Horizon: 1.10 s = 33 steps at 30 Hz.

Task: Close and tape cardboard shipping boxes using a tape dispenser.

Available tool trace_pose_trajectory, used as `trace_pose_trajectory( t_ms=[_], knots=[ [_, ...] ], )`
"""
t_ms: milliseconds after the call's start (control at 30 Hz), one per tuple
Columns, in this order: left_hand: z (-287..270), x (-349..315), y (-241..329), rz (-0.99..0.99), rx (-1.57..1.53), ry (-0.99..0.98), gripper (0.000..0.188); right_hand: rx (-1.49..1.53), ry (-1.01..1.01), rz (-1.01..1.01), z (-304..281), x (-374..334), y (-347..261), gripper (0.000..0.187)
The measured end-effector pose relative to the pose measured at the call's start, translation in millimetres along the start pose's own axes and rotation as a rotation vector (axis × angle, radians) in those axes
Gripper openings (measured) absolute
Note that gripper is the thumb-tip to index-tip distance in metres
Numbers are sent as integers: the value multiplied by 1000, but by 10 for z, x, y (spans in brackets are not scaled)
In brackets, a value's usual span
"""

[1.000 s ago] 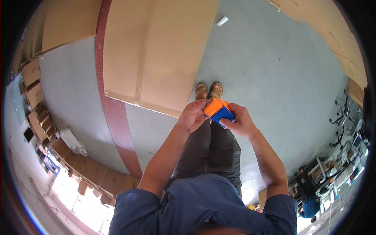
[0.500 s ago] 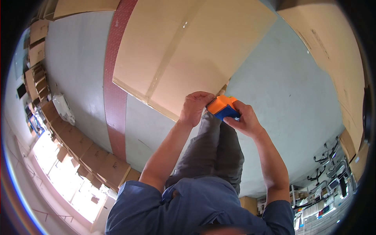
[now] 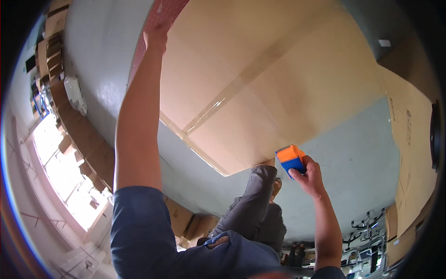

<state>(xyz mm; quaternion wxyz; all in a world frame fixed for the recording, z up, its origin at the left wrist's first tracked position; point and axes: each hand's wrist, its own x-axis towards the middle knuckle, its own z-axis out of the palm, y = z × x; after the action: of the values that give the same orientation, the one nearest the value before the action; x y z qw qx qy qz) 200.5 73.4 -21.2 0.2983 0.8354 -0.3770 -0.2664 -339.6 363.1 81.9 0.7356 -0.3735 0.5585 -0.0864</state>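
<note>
A large brown cardboard box fills the middle of the view, with a strip of clear tape running along its seam. Stretched far forward, my left hand is at the box's left edge; its fingers are blurred and I cannot tell whether they grip the cardboard. In my right hand is an orange and blue tape dispenser, fingers wrapped around its blue side. The dispenser is held up near the box's near right edge, apart from my left hand.
Grey floor lies around the box, with a red textured strip beyond its left edge. Large cardboard stands at the right. A row of cartons lines the left by the bright windows. Metal frames stand at lower right.
My left hand has left the tape dispenser and reached far forward to the box's left edge. My right hand has moved right and lower with the dispenser. The view has turned and come closer.
</note>
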Motion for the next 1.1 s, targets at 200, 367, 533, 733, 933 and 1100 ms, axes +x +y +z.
trace_pose_trajectory(
  t_ms=[200, 367, 533, 733, 933, 1100],
  knots=[
    [138, 849, -132, -176, -275, -45, 16, -94, -8, -73, 192, 465, -442, 28],
    [391, 1150, -506, -356, -379, -162, 18, -93, 10, -29, 138, 508, -423, 27],
    [439, 1389, -728, -429, -161, -407, 28, -96, -39, -54, -33, 416, -481, 28],
    [692, 821, -88, -521, 65, -294, 38, 15, 81, 221, -638, -399, 452, 31],
    [683, 662, -178, -9, 549, 76, 53, -118, 142, 389, -793, -231, 1172, 23],
    [846, 413, -183, 61, 544, -7, 75, -43, 254, 349, -434, 288, 1279, 27]
  ],
)
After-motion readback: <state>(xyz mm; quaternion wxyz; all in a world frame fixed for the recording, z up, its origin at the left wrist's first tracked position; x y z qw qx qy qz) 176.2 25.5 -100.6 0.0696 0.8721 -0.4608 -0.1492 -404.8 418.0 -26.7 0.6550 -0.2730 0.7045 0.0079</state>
